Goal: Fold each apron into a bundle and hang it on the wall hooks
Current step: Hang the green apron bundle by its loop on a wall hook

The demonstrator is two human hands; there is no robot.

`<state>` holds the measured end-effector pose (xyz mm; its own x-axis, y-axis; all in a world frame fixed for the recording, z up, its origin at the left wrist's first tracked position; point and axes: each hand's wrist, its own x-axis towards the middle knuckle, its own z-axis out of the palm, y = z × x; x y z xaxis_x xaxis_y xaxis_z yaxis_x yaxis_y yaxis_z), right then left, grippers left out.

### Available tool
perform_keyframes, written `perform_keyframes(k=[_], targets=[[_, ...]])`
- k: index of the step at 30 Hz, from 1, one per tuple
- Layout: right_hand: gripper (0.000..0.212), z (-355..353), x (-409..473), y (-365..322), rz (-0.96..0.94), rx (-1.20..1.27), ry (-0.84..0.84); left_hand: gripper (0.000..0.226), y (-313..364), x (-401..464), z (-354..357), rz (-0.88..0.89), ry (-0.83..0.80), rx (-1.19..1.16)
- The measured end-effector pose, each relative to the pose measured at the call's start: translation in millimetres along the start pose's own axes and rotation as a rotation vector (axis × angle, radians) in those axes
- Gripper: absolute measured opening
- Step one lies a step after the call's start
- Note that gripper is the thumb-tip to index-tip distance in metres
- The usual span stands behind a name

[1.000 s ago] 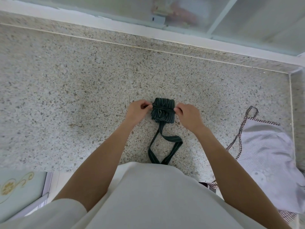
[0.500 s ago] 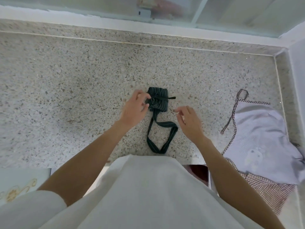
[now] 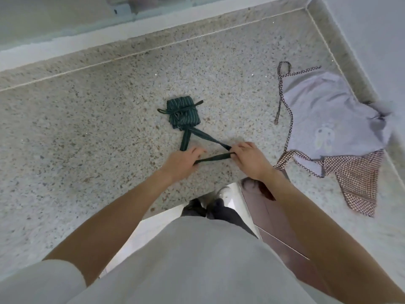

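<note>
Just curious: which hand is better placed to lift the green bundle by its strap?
Probably the right hand: it grips the strap loop at its far bend. The left hand holds the same strap nearer the green bundle.

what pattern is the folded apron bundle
Dark green with thin pale stripes, folded apron bundle; head view.

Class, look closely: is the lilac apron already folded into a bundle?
No: the lilac apron lies spread open on the counter, unlike the tied green bundle.

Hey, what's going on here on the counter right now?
A person has folded a green striped apron into a tied bundle on the speckled counter. The left hand and right hand each grip its neck loop, stretching it taut. A lilac apron lies unfolded to the right.
</note>
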<state>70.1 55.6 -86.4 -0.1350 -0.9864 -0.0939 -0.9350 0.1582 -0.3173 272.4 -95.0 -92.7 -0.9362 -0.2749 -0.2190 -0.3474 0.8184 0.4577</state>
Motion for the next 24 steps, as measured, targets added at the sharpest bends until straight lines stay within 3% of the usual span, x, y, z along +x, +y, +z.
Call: perform_keyframes(k=[6,13,15,20,24], targets=[[0.031,-89.0,-10.8,-6.0,0.105,0.398,0.140,0.020,38.0,19.3,-69.8,0.058,0.160,-0.281],[0.011,-187.3,-45.3,16.5,0.194,0.579,0.585,0.022,148.4,67.6,-153.4,0.072,0.163,-0.718],[0.016,-215.9,-67.5,30.1,0.207,0.638,0.594,0.023,184.0,83.5,-165.3,0.137,0.116,-0.776],[0.036,-290.4,-132.9,52.4,0.178,1.073,0.429,0.012,274.1,110.6,-198.6,0.331,-0.037,-0.806],[0.034,-341.8,-185.0,70.8,0.063,1.275,0.459,0.008,348.7,125.3,-223.0,0.490,-0.060,-0.932]])
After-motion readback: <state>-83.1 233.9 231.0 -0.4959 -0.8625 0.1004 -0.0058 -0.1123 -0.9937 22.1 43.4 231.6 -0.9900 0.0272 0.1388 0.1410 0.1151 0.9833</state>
